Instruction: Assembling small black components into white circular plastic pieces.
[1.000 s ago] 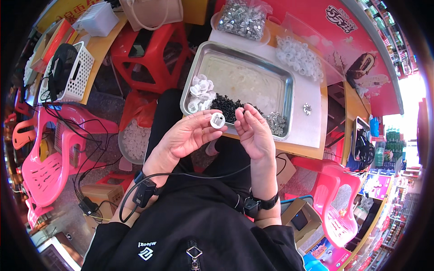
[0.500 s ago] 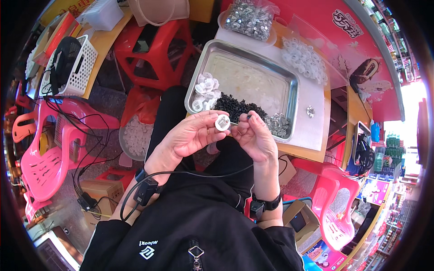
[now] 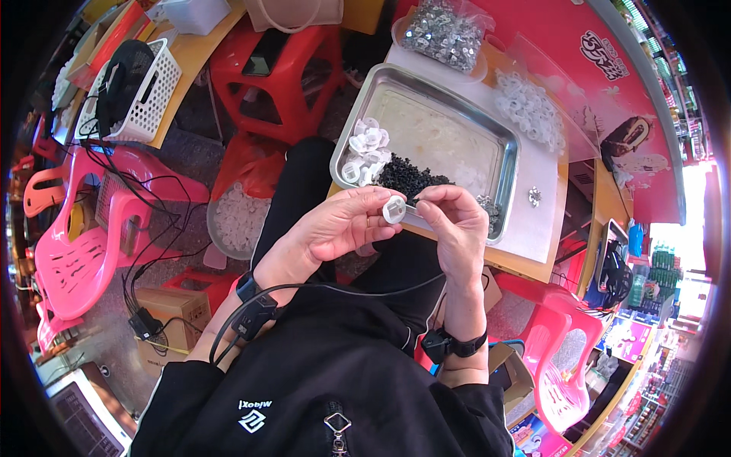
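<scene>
Between the thumb and fingers of my left hand (image 3: 335, 227) is a small round white plastic part (image 3: 394, 209), its recessed side facing up. My right hand (image 3: 459, 228) is just right of it, thumb and forefinger pinched together, apart from the white part. Whatever is in that pinch is too small to make out. Both hands are over the near edge of a metal tray (image 3: 512, 164). In the tray lie white plastic parts (image 3: 367, 148) at the left, a heap of small black parts (image 3: 403, 174) in the middle and small metal pieces (image 3: 489, 209) at the right, partly hidden by my right hand.
Behind the tray stands a bag of metal pieces (image 3: 445, 34). White rings (image 3: 525, 107) lie on the table's right side, near a small metal cluster (image 3: 534, 196). At left are a red stool (image 3: 266, 107), a tub of white parts (image 3: 240, 221) and a pink chair (image 3: 72, 266). A black cable (image 3: 350, 286) spans my wrists.
The whole scene has shifted right in the picture. My right fingertips have come closer to the white part, and the small dark piece seen at them before is no longer visible.
</scene>
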The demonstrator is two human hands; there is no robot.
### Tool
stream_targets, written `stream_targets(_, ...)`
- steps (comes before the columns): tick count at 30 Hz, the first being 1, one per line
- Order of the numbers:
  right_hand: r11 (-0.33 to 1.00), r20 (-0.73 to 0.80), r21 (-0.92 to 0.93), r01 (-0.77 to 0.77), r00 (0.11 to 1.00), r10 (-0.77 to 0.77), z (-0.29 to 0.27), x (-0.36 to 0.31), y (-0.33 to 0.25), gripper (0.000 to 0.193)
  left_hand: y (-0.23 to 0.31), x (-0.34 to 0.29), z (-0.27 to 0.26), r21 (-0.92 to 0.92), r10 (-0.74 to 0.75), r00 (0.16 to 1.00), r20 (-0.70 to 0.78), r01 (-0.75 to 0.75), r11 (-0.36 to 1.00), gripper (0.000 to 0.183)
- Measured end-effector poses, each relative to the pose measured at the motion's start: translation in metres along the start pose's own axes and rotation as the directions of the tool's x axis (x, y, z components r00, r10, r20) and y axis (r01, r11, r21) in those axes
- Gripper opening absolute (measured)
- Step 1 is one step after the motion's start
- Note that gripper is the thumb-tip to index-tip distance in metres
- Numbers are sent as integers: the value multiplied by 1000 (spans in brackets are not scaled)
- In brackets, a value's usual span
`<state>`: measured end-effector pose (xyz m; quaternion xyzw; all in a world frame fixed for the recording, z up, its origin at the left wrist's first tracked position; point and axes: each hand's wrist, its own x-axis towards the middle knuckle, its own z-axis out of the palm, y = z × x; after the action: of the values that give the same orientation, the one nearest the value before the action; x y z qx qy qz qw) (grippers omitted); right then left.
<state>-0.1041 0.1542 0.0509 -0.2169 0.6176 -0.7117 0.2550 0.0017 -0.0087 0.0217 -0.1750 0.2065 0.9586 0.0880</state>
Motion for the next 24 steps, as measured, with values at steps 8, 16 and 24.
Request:
stream_targets(8, 900, 101, -388, 198, 980, -172, 1, 8, -9, 34, -2, 1, -7, 15, -14, 1000, 1, 14, 1000, 30)
stream_targets(16, 630, 345, -617, 471, 882, -321, 4, 12, -18, 42, -6, 2, -6, 53, -46, 999, -9, 47, 997, 25)
stream_targets(24, 538, 428, -638, 551, 835, -346, 5, 14, -18, 41, -6, 2, -10, 79, -64, 998, -1, 64, 995, 23)
